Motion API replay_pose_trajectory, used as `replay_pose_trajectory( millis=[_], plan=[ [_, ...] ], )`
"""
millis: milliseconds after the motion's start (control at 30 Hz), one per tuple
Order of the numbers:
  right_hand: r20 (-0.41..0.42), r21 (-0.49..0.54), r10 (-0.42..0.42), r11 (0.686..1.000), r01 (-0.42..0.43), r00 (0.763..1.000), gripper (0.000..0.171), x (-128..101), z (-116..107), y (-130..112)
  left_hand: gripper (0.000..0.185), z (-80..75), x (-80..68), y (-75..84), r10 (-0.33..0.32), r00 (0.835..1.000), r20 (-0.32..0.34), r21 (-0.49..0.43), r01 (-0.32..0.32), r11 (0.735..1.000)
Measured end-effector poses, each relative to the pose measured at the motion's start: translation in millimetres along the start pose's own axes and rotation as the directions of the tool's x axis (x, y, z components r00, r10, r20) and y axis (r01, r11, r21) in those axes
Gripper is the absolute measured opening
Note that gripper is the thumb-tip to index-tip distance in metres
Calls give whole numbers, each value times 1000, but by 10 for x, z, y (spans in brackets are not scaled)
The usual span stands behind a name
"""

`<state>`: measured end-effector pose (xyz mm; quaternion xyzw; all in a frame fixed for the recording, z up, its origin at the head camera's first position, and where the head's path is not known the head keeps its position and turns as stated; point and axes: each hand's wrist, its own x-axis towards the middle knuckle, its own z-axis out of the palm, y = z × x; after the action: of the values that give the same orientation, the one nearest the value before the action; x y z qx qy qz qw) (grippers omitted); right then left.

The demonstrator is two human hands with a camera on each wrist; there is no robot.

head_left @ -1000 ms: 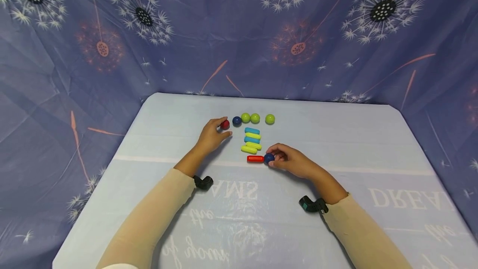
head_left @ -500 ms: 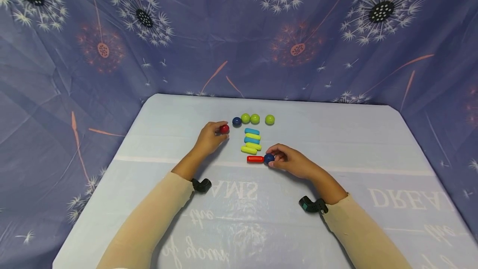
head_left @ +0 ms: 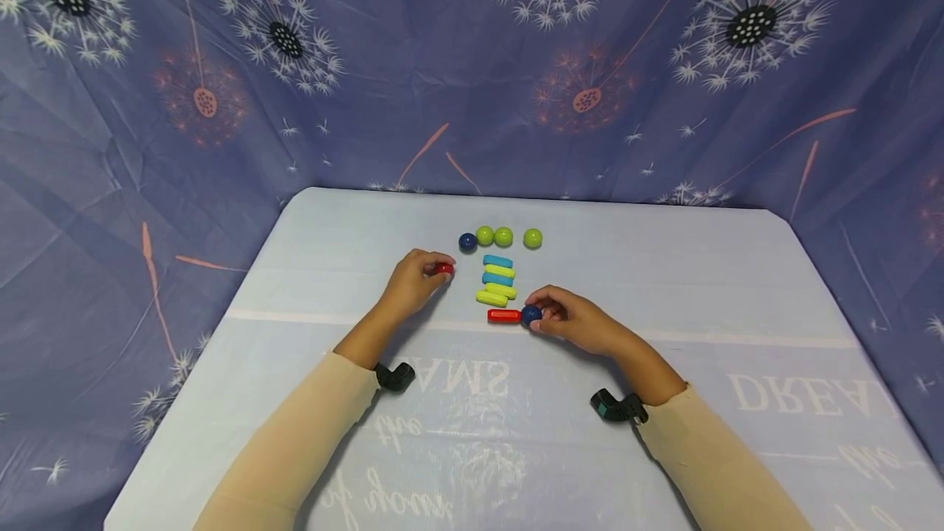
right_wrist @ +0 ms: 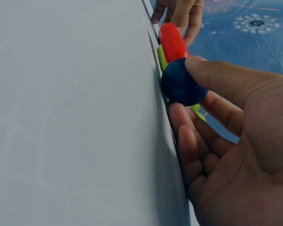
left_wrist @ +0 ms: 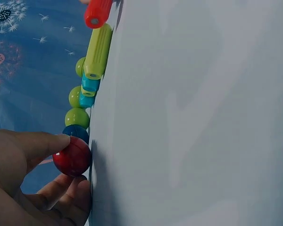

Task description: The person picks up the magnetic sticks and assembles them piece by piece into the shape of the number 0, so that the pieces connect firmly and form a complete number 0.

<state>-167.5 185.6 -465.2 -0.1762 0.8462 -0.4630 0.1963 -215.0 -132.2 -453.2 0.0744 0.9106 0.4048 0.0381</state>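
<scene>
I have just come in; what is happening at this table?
A person's left hand pinches a red ball, and the right hand holds a dark blue ball against one end of a red stick. Beyond this stick lie five yellow and light blue sticks; farther back are another dark blue ball and three green balls.

Red ball (left_wrist: 73, 158) in left hand (head_left: 415, 281); dark blue ball (right_wrist: 180, 84) in right hand (head_left: 578, 320), touching red rod (head_left: 504, 316).

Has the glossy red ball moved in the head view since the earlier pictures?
Yes: judged against the far glossy dark blue ball, the glossy red ball has moved nearer, down the picture.
</scene>
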Motion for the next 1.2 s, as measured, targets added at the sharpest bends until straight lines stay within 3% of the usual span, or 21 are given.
replay_pose_trajectory(
  millis=[433,667,1200],
  plan=[
    [8,6,0,1000,0,1000,39,-1,12,-5,39,6,-151,21,-25,998,57,-4,25,1000],
    [1,3,-9,1000,9,1000,38,-3,13,-3,34,22,-240,90,-72,990,122,-10,74,997],
    [-6,-8,-11,1000,11,1000,39,13,10,6,29,95,-378,207,-34,974,223,-45,46,998]
  ],
)
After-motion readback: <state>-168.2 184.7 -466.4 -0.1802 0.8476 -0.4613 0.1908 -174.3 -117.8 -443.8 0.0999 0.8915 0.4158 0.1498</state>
